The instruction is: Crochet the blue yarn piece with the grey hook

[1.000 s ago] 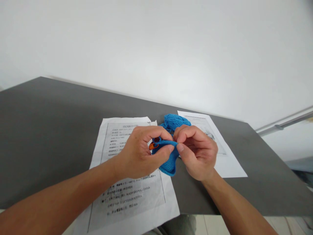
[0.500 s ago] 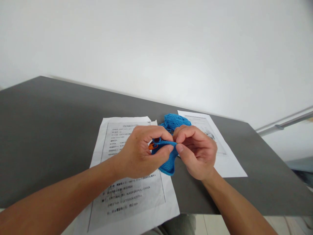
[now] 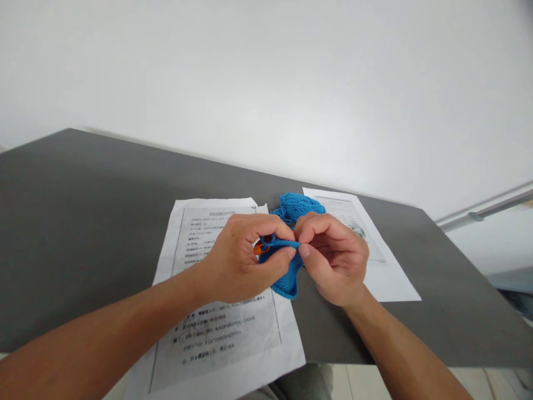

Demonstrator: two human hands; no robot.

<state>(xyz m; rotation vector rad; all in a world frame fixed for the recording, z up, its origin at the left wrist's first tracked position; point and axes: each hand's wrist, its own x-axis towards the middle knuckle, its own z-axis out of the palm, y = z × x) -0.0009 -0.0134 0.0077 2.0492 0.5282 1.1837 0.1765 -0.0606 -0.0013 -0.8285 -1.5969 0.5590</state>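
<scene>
My left hand (image 3: 239,260) is closed on a small blue knitted piece (image 3: 287,278), pinching its upper edge between thumb and fingers. An orange marker clip (image 3: 261,248) shows at that edge inside the left fingers. My right hand (image 3: 335,258) is closed in a pinch at the same top edge, thumb and forefinger pressed together beside the left thumb. What the right fingers pinch beyond the blue edge is too small to make out. Behind both hands lies a ball of blue yarn (image 3: 296,205).
A dark grey table (image 3: 83,222) carries two printed sheets: a large one (image 3: 200,333) under my left forearm, overhanging the front edge, and another (image 3: 375,261) behind my right hand. A white wall stands behind. A rail (image 3: 483,211) runs at far right.
Both hands stay in place on the knitted piece; only the fingertips shift very slightly at the top edge.
</scene>
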